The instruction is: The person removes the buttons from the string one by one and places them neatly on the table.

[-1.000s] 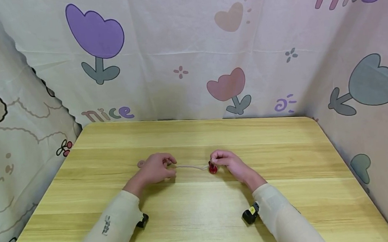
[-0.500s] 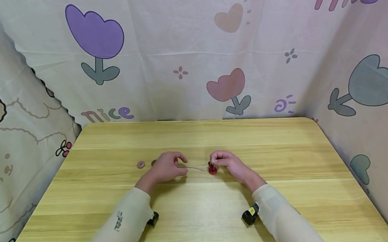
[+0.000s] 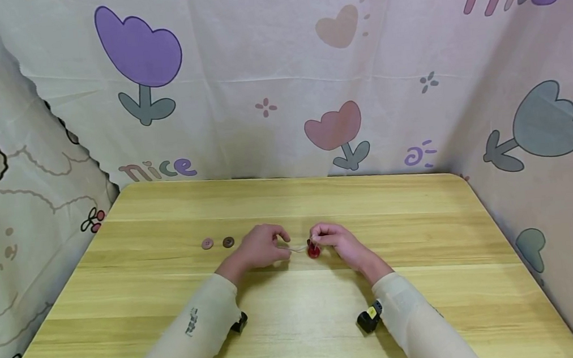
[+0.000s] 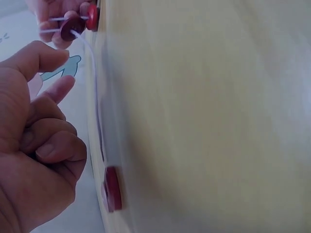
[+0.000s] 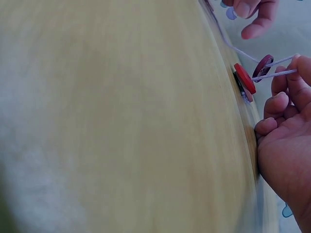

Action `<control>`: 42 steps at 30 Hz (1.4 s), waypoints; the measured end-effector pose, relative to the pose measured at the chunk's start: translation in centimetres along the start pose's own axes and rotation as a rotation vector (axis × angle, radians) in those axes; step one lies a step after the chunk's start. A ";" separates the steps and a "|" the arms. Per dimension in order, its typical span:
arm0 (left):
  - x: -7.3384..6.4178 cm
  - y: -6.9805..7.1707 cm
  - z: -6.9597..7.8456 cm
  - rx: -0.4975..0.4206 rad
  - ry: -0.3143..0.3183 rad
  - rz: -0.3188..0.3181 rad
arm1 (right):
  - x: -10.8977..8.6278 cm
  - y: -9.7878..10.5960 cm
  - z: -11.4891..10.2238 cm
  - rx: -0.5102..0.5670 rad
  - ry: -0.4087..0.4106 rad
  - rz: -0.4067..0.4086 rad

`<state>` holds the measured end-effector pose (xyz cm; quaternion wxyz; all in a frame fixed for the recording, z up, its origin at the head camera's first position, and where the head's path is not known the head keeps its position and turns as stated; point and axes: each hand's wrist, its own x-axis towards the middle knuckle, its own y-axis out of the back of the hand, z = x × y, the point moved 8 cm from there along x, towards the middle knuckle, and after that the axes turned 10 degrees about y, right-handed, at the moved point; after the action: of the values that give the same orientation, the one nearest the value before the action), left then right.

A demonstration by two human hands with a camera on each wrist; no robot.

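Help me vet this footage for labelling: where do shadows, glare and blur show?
Head: the left hand and right hand cast soft shadows on the table, with a pale sheen mid-front; left wrist: grain smeared, shadow beside the string, lower buttons soft; right wrist: grain soft, whitish haze at lower left.

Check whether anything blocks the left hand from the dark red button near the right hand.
Nothing visible does: in the left wrist view, open space separates the left hand from the dark red button; the cord runs alongside.

Wooden tabletop (image 3: 299, 325), flowered backdrop (image 3: 234, 47) — cloth, perhaps
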<state>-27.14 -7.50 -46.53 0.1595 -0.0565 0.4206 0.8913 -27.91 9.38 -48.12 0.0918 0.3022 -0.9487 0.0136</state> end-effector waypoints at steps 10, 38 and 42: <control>0.0 -1.0 1.5 -0.028 -0.051 -0.027 | 0.0 -0.1 -0.1 -0.006 0.007 -0.009; 0.8 -2.0 2.6 -0.021 -0.136 0.020 | 0.1 -0.1 -0.2 -0.002 0.019 -0.007; 0.5 -1.1 2.5 -0.077 -0.148 0.082 | 0.1 0.0 -0.2 -0.014 0.022 -0.010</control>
<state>-27.22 -4.80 -45.81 0.1514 0.0207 0.3752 0.9143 -27.93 9.33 -47.91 0.1042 0.3062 -0.9462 0.0097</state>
